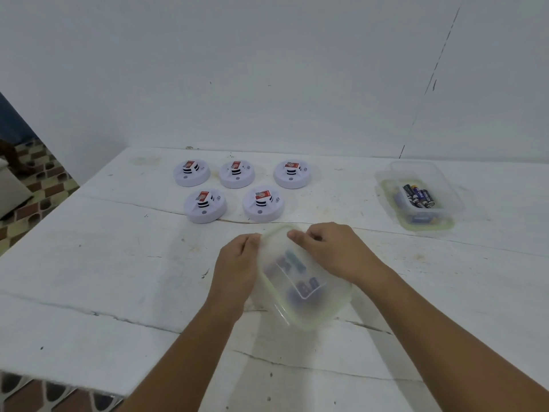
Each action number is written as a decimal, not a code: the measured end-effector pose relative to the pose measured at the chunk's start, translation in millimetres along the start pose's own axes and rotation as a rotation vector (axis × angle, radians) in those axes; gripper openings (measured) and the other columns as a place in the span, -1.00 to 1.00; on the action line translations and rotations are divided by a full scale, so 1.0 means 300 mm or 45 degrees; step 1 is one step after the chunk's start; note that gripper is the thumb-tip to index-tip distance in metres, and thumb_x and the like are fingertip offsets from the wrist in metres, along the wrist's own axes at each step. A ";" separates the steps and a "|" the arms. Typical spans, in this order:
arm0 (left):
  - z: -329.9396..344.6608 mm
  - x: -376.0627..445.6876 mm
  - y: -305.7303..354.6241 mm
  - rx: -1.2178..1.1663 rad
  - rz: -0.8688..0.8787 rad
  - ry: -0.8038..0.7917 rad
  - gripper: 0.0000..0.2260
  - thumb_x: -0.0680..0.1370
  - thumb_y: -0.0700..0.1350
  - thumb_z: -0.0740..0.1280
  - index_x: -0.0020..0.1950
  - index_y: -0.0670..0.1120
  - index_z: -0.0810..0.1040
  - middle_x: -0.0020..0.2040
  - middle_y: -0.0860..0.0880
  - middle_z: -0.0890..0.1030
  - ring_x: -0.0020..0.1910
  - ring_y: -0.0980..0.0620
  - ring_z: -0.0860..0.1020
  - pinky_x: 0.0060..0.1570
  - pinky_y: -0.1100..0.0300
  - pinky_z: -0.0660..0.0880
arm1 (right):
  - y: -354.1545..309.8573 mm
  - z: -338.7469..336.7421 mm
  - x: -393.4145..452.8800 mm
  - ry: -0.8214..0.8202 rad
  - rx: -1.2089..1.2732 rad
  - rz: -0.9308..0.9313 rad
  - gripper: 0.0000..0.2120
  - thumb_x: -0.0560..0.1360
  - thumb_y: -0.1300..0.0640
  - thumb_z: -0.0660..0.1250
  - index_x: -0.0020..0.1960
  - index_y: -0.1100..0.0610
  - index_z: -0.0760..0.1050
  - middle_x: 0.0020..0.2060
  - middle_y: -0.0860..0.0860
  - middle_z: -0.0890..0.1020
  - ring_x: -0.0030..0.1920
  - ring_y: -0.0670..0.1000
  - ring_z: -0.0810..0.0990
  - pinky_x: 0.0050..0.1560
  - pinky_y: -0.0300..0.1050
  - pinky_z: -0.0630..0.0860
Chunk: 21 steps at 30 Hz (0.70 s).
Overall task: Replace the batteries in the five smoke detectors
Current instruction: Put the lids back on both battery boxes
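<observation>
Clear plastic lidded box (309, 295) in both hands' (237, 263) (335, 251) curled grip; labels unreadable.

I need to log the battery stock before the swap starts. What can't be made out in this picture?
- Head view: what lies in the lidded container is blurred by its cloudy lid; left hand and right hand cover its edges.
- Brand and number of the batteries in the open container: too small.
- Labels on the smoke detectors: too small.

Plain home room: whitewashed plank table (118, 263), patterned floor tiles (38, 185).
</observation>
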<state>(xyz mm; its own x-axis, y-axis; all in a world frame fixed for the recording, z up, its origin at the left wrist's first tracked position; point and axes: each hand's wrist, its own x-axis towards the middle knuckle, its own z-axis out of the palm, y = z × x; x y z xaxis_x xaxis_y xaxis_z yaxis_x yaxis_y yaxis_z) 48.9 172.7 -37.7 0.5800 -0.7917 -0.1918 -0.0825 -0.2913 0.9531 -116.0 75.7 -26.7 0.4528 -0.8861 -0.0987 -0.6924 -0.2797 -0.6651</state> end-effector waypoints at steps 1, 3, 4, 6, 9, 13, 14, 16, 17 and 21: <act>0.003 -0.002 0.000 0.024 0.020 -0.011 -0.83 0.68 0.06 0.27 0.09 0.10 0.65 0.01 0.14 0.69 0.05 0.07 0.63 0.10 0.05 0.59 | -0.001 0.008 -0.003 0.010 0.018 -0.005 -0.43 0.60 -0.35 0.23 -0.31 0.08 0.23 -0.42 -0.03 0.33 -0.38 -0.02 0.30 -0.29 -0.06 0.24; 0.009 -0.011 -0.006 0.051 0.067 -0.027 -0.83 0.62 0.15 0.36 0.09 0.11 0.64 -0.01 0.15 0.69 0.01 0.10 0.64 0.04 0.08 0.60 | 0.000 0.018 -0.005 0.029 0.012 -0.006 -0.41 0.61 -0.35 0.22 -0.33 0.08 0.20 -0.46 -0.04 0.30 -0.41 -0.02 0.28 -0.31 -0.07 0.23; 0.011 -0.009 -0.007 0.023 0.066 -0.018 -0.83 0.61 0.15 0.39 0.08 0.10 0.65 -0.04 0.14 0.70 -0.01 0.09 0.65 0.02 0.08 0.60 | 0.000 0.020 -0.003 0.035 0.006 -0.003 -0.41 0.61 -0.35 0.22 -0.33 0.09 0.21 -0.47 -0.04 0.29 -0.42 -0.02 0.27 -0.33 -0.08 0.23; 0.016 0.003 -0.002 -0.021 0.033 0.020 -0.85 0.60 0.12 0.41 0.00 0.06 0.68 -0.10 0.12 0.71 -0.04 0.05 0.67 -0.03 0.06 0.62 | 0.001 0.022 0.001 0.043 0.014 0.009 -0.41 0.61 -0.34 0.23 -0.33 0.09 0.21 -0.48 -0.04 0.28 -0.43 -0.02 0.26 -0.35 -0.10 0.22; 0.025 0.006 0.008 0.002 0.018 0.046 -0.80 0.60 0.12 0.39 -0.06 0.03 0.69 -0.15 0.09 0.71 -0.07 0.00 0.67 0.03 -0.06 0.64 | 0.003 0.024 0.001 0.053 0.017 0.019 -0.41 0.61 -0.33 0.24 -0.33 0.10 0.23 -0.47 -0.02 0.28 -0.43 -0.01 0.26 -0.36 -0.10 0.21; 0.022 0.007 0.003 0.064 0.050 0.021 -0.77 0.61 0.17 0.35 -0.03 0.05 0.67 -0.10 0.09 0.71 -0.03 0.02 0.66 0.13 -0.12 0.61 | 0.004 0.022 0.001 0.058 0.037 0.009 -0.41 0.60 -0.32 0.27 -0.34 0.09 0.21 -0.45 0.00 0.27 -0.43 -0.01 0.24 -0.35 -0.09 0.19; 0.020 0.009 0.004 0.092 0.069 0.008 -0.77 0.62 0.18 0.33 -0.01 0.06 0.67 -0.07 0.10 0.70 -0.01 0.03 0.65 0.15 -0.12 0.60 | 0.004 0.018 0.000 0.060 0.059 0.010 -0.41 0.60 -0.31 0.28 -0.34 0.09 0.20 -0.45 0.00 0.27 -0.43 -0.02 0.24 -0.35 -0.09 0.19; 0.017 0.008 0.012 0.122 0.116 -0.002 -0.76 0.63 0.21 0.30 0.08 0.09 0.63 0.04 0.09 0.67 0.07 0.05 0.62 0.20 -0.12 0.57 | 0.001 0.011 -0.004 0.057 0.123 0.026 -0.42 0.60 -0.29 0.30 -0.33 0.09 0.19 -0.44 0.00 0.25 -0.43 -0.02 0.22 -0.34 -0.08 0.17; 0.016 0.007 0.016 0.120 0.137 0.020 -0.74 0.62 0.24 0.29 0.15 0.11 0.59 0.13 0.07 0.62 0.14 0.04 0.60 0.23 -0.13 0.56 | 0.003 0.008 -0.007 0.060 0.166 0.045 -0.42 0.60 -0.28 0.31 -0.33 0.08 0.18 -0.43 0.01 0.24 -0.43 -0.02 0.21 -0.34 -0.07 0.15; -0.009 -0.014 0.006 0.172 0.225 0.193 -0.64 0.57 0.27 0.35 0.24 0.10 0.42 0.18 0.02 0.46 0.22 -0.05 0.50 0.16 -0.16 0.57 | 0.036 0.011 -0.024 0.150 0.341 0.184 -0.41 0.59 -0.30 0.31 -0.36 0.01 0.10 -0.47 -0.05 0.20 -0.45 -0.03 0.19 -0.33 -0.06 0.11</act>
<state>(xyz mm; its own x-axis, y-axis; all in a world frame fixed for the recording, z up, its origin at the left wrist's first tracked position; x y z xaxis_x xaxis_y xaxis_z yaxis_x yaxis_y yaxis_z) 48.5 176.8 -34.6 0.6611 -0.7500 0.0216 -0.2947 -0.2330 0.9267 -124.8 80.2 -35.7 0.2814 -0.9507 -0.1305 -0.5652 -0.0543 -0.8232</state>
